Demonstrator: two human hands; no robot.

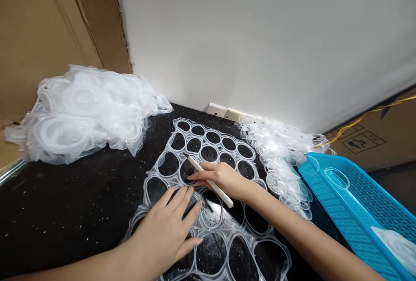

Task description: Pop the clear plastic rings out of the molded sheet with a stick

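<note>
A translucent plastic sheet [225,225] with rows of large round holes lies flat on the black tabletop. My left hand [172,224] rests on its left-middle part, palm down, fingers stretched and spread. Just beyond it, my right hand [221,179] grips a slim white pen-like tool [222,194] between thumb and fingers. The tool slants from upper left to lower right, its far end close to the edge of a hole. Whether that end has a blade or point is too small to tell.
A heap of white translucent sheets [91,108] lies at the left by a cardboard box [42,25]. Loose clear rings [279,151] are piled at the right. Beside them stands a blue plastic basket [325,166]. White sockets [227,113] sit along the wall base.
</note>
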